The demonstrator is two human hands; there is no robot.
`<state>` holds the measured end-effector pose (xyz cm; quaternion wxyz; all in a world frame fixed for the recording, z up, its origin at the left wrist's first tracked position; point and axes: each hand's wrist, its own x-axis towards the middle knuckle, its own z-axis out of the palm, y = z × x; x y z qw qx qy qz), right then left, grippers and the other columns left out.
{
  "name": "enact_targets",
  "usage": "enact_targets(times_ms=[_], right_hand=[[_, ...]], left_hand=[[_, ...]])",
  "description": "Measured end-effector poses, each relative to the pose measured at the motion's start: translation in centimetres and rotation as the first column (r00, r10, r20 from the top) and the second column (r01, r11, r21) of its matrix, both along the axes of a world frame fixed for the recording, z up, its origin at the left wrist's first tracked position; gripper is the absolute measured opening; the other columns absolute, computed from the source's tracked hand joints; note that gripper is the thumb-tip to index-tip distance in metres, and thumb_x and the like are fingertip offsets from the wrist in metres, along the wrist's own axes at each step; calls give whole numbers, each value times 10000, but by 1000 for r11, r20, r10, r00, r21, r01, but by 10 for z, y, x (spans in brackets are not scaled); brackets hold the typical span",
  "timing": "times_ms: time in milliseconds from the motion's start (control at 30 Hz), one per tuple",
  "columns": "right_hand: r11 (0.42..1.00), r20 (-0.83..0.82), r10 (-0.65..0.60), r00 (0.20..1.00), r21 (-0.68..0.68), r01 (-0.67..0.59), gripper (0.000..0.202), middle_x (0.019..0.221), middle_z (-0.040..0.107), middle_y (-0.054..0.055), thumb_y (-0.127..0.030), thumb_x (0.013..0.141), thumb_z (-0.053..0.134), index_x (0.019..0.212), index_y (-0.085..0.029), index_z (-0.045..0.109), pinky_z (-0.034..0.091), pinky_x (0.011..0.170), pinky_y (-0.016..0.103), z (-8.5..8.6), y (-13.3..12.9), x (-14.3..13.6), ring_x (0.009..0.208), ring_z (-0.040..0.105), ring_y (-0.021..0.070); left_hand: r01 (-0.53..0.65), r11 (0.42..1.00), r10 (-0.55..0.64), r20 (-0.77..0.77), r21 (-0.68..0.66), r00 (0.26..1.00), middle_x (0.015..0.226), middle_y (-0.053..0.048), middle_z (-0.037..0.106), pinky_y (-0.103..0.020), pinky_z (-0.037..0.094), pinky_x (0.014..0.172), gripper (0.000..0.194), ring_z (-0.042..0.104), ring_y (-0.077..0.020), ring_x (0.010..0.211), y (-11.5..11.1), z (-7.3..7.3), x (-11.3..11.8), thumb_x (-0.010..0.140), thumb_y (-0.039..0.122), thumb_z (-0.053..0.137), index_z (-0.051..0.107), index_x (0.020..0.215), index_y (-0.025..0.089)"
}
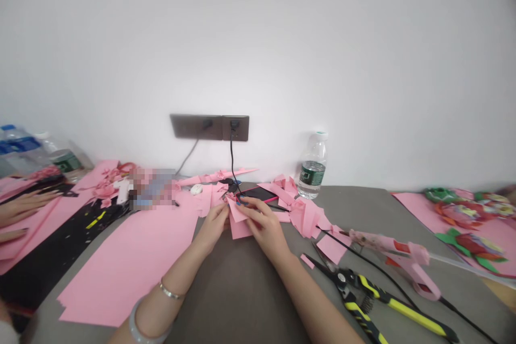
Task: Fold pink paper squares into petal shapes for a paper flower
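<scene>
In the middle of the head view, both my hands are at a piece of pink paper (238, 226) with a fold in it. My left hand (215, 224) pinches its left edge. Closed on its upper right side is my right hand (264, 224), with the fingertips partly hidden behind the paper. A large pink paper sheet (137, 263) lies to the left of my left arm. Folded pink paper pieces (304, 216) are heaped just beyond my right hand, near a dark flat object with a pink edge (258, 193).
Yellow-and-black shears (363, 293) and a pink glue gun (397, 255) with its cord lie at the right. A water bottle (313, 166) stands by the wall, right of a socket plate (209, 127). Paper flowers (479, 250) sit far right; another person's hands (26, 209) are far left.
</scene>
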<state>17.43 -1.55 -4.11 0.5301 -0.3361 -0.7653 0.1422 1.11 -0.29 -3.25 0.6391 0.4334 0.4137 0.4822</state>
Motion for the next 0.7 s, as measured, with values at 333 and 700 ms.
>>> enact_targets(times_ms=[333, 700], right_hand=[[993, 14, 90, 996, -76, -89, 513, 1336, 554, 95, -110, 855, 597, 1320, -324, 580, 446, 1034, 440, 1, -1, -3, 1232, 530, 248], [938, -260, 50, 964, -320, -134, 164, 906, 630, 43, -263, 841, 614, 989, -199, 589, 468, 742, 308, 2, 2, 1, 816, 583, 189]], left_hand=[[-79, 991, 87, -68, 103, 994, 917, -103, 762, -313, 533, 712, 540, 690, -253, 847, 2, 1, -3, 701, 603, 718, 738, 939, 118], [-95, 973, 134, -181, 209, 974, 1025, -125, 753, -367, 506, 865, 505, 689, -280, 935, 7, -4, -8, 802, 601, 620, 758, 955, 140]])
